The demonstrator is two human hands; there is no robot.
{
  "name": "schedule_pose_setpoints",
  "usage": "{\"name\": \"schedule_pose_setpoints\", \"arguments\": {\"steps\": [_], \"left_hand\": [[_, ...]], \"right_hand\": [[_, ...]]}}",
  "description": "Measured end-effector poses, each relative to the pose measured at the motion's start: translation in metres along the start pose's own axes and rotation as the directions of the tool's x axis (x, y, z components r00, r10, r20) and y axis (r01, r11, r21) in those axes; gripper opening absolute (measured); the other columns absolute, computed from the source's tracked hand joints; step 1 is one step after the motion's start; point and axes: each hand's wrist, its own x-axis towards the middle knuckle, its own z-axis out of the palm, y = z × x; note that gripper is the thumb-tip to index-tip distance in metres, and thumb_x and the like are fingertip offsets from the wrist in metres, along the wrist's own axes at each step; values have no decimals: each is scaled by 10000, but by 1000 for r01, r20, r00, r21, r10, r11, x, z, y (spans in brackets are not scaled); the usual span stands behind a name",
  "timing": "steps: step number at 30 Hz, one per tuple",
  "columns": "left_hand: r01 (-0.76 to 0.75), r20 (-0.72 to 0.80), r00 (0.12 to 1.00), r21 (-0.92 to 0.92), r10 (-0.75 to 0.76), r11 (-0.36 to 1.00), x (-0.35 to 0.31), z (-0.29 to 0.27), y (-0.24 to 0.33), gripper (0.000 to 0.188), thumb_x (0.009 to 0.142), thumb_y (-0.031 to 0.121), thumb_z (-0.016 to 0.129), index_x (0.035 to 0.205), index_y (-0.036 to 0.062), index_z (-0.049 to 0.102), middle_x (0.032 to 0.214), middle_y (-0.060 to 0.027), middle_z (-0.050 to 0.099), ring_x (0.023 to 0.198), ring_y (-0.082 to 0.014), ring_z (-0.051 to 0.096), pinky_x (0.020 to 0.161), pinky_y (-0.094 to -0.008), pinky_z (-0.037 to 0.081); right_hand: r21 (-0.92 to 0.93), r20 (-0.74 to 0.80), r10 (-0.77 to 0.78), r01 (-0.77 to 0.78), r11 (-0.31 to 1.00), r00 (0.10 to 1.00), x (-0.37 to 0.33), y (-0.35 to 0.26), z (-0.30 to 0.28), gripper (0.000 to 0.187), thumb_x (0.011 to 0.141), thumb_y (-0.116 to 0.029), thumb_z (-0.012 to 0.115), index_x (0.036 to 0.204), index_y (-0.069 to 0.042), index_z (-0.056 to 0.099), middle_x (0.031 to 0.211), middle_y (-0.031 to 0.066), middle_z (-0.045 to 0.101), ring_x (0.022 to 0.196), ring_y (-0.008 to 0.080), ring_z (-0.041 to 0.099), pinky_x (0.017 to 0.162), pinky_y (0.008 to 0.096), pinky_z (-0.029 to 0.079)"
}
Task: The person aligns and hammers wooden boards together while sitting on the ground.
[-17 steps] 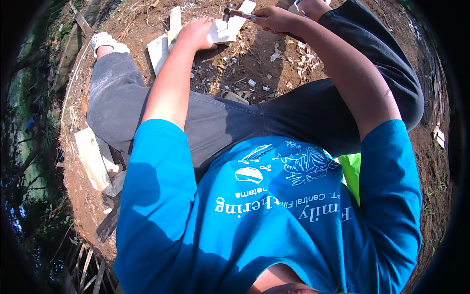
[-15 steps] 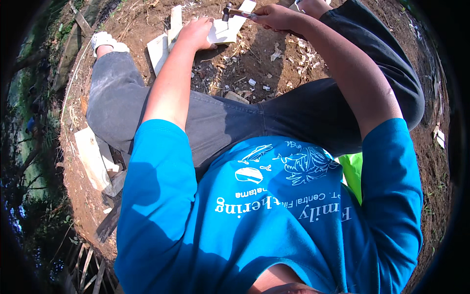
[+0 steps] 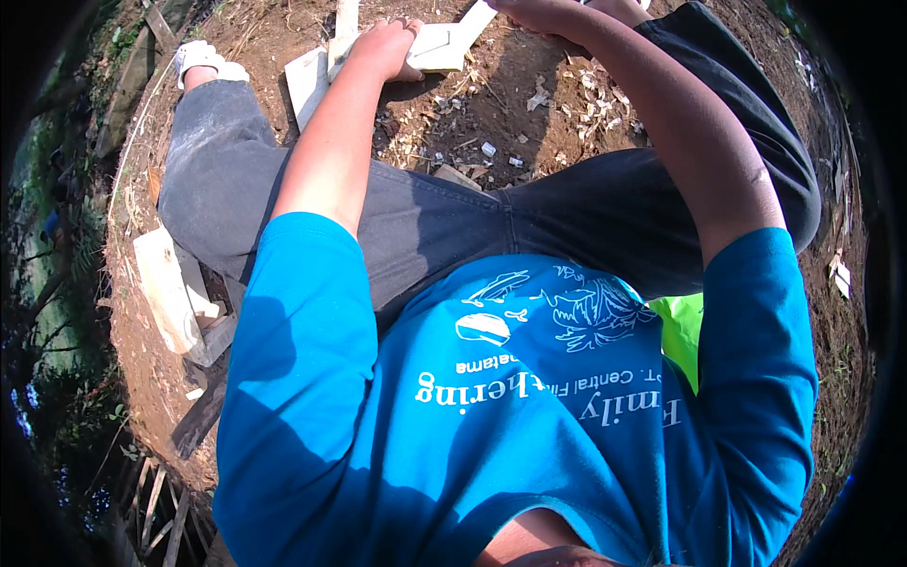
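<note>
The ground is bare brown dirt (image 3: 491, 113), outdoors in strong sun, littered with pale wood chips and dry stalks. The landmark here is the flat pale wooden piece (image 3: 439, 45) lying on the dirt at the top of the view, between the person's knees.

The left hand (image 3: 385, 47) lies palm down on the near left part of that wooden piece, fingers curled over its edge, pressing it to the ground; its grip is a loose clasp on the wood. Just left of the piece, two more pale boards (image 3: 310, 80) lie side by side on the dirt, one touching the hand's wrist side. The right hand (image 3: 543, 13) is just right of and above the piece, at the frame's top edge; it looks clenched, but what it grasps is cut off, so I cannot tell its grip for sure.

Well below and left of the piece, past the grey trouser leg (image 3: 217, 180), a thick whitish wood block (image 3: 165, 288) rests on the dirt beside darker planks (image 3: 203, 416). A white shoe (image 3: 200, 59) sits far left of the piece. Near and below it, a bright green patch (image 3: 682, 331) shows beside the blue shirt (image 3: 491, 416), which carries white print, upside down in this view.
</note>
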Motion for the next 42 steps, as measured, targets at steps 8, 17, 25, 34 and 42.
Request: {"name": "schedule_pose_setpoints", "arguments": {"steps": [8, 17, 25, 34, 42], "left_hand": [[-17, -59, 998, -31, 15, 999, -5, 14, -14, 980, 669, 406, 915, 1513, 179, 472, 1431, -79, 576, 1292, -337, 574, 1073, -439, 519], [17, -70, 997, -74, -22, 997, -5, -4, 6, 750, 721, 329, 896, 1377, 130, 590, 1371, -97, 599, 1276, -331, 570, 1054, -444, 518], [2, -60, 998, -47, -5, 999, -8, 3, -2, 927, 677, 395, 924, 1466, 158, 500, 1347, -89, 612, 1272, -332, 573, 1037, -445, 532], [-15, 5, 1000, -54, 15, 998, -4, -4, 1, 973, 643, 464, 939, 1460, 155, 511, 1352, -96, 625, 1281, -324, 575, 1036, -443, 538], [-30, -28, 999, -14, 29, 999, -5, 10, -7, 981, 669, 414, 918, 1504, 171, 464, 1284, -109, 648, 1246, -349, 586, 1022, -447, 531]], "right_hand": [[87, -17, 44, -42, 995, 999, -10, -26, -14, 380, 1009, -331, 607, 1281, -77, 684, 966, 130, 762, 856, 261, 717, 776, 377, 560], [-8, -23, -119, 119, 993, 993, -2, 5, -11, 388, 1008, -346, 609, 1258, -63, 697, 1015, 157, 762, 862, 284, 722, 773, 411, 553], [-113, -109, -60, 47, 993, 992, 0, 7, -25, 361, 1010, -349, 615, 1213, -68, 716, 957, 196, 757, 813, 310, 729, 709, 423, 557], [14, -73, 39, -38, 999, 997, -21, -11, -38, 352, 1038, -346, 590, 1209, -64, 710, 895, 160, 757, 689, 236, 696, 652, 369, 553], [81, -85, 145, -138, 987, 986, -30, -30, -35, 381, 1019, -346, 601, 1271, -80, 705, 941, 174, 765, 826, 281, 735, 751, 398, 573]]}}
